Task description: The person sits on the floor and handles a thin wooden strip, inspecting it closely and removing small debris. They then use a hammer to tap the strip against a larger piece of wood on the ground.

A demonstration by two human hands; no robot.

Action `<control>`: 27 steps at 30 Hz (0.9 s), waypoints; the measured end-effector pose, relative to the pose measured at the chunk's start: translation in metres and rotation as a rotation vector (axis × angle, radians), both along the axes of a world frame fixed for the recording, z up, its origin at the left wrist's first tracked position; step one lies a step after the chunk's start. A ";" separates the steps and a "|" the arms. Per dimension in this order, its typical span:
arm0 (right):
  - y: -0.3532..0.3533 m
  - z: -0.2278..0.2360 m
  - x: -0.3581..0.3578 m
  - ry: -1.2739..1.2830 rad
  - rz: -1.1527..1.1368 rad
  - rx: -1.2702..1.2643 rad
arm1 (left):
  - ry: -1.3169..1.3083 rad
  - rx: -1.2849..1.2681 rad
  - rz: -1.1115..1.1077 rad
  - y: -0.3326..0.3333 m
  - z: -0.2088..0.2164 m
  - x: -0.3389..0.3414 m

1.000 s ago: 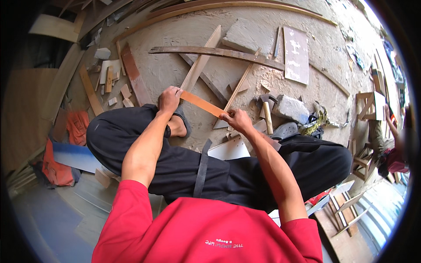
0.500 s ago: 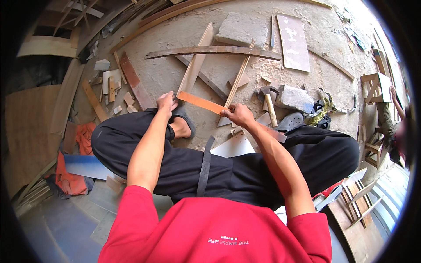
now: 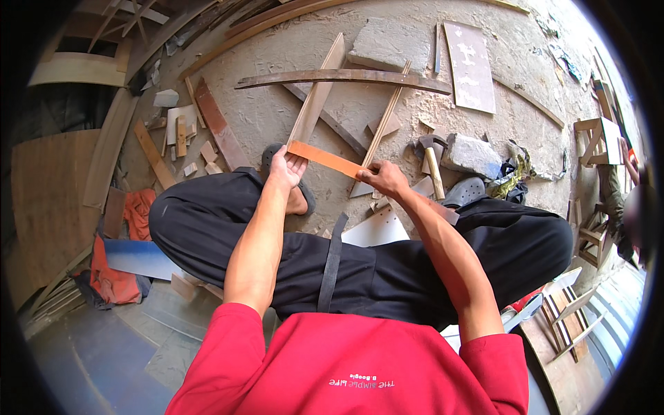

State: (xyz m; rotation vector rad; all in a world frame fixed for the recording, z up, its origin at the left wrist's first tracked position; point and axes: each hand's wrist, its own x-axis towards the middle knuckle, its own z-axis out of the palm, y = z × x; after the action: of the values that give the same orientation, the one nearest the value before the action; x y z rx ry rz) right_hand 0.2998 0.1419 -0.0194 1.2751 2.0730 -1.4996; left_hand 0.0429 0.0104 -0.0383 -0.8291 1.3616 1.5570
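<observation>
Pinched the orange strip [image 3: 326, 160] by its right end, right hand [image 3: 382, 178] closed tight there, across two boards [image 3: 318, 104]; held the left hand [image 3: 289, 168] uncurled, palm up, at the left end!

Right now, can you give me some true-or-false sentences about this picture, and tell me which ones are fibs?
1. The right hand grips one end of the orange strip. True.
2. The hammer lies to the left of the orange strip. False: it lies to the right of it.
3. A long dark bar lies across a paler board. True.
4. The person's shirt is blue. False: it is red.
5. The left hand is down by the hammer. False: it is at the other end of the orange strip.
</observation>
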 end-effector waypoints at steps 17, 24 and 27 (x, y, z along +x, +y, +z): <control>-0.001 0.001 -0.003 -0.032 -0.027 0.002 | 0.274 -0.031 0.023 0.000 -0.025 0.015; -0.001 -0.002 -0.006 -0.031 -0.022 -0.010 | 0.251 -0.046 0.047 0.001 -0.028 0.011; -0.001 0.000 -0.007 -0.044 -0.017 -0.012 | 0.263 -0.036 0.052 0.001 -0.026 0.012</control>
State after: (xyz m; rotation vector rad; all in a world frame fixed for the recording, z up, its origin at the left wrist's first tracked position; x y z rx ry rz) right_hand 0.2923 0.1408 -0.0189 1.3123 2.0278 -1.4757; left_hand 0.0545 0.0118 -0.0641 -0.7039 1.5695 1.7331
